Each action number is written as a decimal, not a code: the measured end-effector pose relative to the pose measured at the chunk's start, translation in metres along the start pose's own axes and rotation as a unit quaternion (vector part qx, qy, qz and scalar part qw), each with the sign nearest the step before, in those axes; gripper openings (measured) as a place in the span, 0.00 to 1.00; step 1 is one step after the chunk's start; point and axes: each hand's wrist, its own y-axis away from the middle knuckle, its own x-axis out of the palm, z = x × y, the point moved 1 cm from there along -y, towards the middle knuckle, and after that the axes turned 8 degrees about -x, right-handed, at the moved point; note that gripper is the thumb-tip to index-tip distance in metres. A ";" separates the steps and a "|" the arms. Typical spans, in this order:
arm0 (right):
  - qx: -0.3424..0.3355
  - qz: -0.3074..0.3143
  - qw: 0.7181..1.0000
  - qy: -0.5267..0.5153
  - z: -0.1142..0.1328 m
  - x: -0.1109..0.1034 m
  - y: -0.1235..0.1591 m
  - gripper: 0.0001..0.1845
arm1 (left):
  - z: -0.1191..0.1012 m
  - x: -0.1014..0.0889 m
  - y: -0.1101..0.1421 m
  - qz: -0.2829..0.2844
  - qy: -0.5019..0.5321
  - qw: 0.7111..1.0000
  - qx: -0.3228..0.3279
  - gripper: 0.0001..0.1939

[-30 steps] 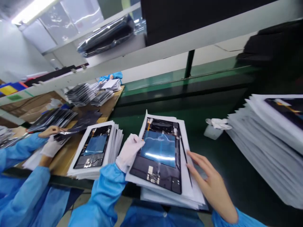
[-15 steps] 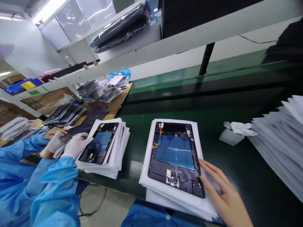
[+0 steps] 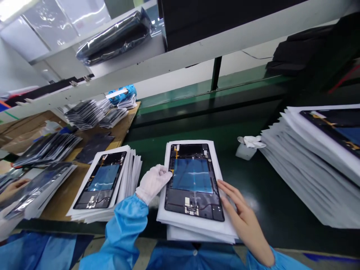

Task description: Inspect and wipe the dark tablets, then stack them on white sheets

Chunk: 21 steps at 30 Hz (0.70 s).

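Observation:
An opened tablet [image 3: 192,182], black with a blue-filmed panel, orange ribbon cables and a small circuit board, lies on white sheets [image 3: 197,231] stacked in front of me. At its left edge is my left hand [image 3: 154,183], in a white glove, with fingers curled and thumb and fingertip pinched together. My bare right hand [image 3: 240,213] rests along the tablet's right edge, fingers stretched out and thumb lower down. A similar opened tablet [image 3: 102,179] lies on another white stack to the left.
At right stands a tall pile of white sheets [image 3: 312,168] topped by another tablet [image 3: 337,127]. A small white container [image 3: 245,152] with crumpled tissue sits before it. A co-worker's hand [image 3: 14,189] is at far left, near a bagged panel [image 3: 42,183]. A shelf rail [image 3: 197,48] crosses above.
My left hand has moved right, from the left stack's tablet to the left edge of the middle tablet. My right hand stays at its right edge. The view has turned right.

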 end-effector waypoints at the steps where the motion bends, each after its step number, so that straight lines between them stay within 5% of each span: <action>1: -0.003 0.002 1.000 0.001 0.000 0.000 0.000 0.20 | -0.001 -0.002 0.000 -0.019 -0.007 1.000 -0.005 0.08; 4: -0.016 0.001 1.000 0.003 0.003 0.001 -0.002 0.20 | -0.006 -0.004 0.001 -0.033 -0.029 0.999 -0.004 0.10; 9: -0.044 -0.012 0.999 -0.002 0.007 0.005 -0.004 0.20 | -0.007 -0.002 -0.006 0.033 0.017 0.999 -0.016 0.11; 16: -0.048 -0.013 0.999 0.017 0.010 0.007 -0.004 0.19 | 0.012 0.006 -0.015 0.115 0.143 0.972 0.148 0.18; 19: -0.051 -0.009 0.998 0.024 0.011 0.006 -0.004 0.19 | 0.028 0.006 -0.015 0.087 0.116 0.976 0.163 0.17; 21: -0.046 -0.010 0.999 0.023 0.009 0.006 -0.003 0.19 | 0.043 0.005 -0.017 0.015 0.085 0.982 0.168 0.20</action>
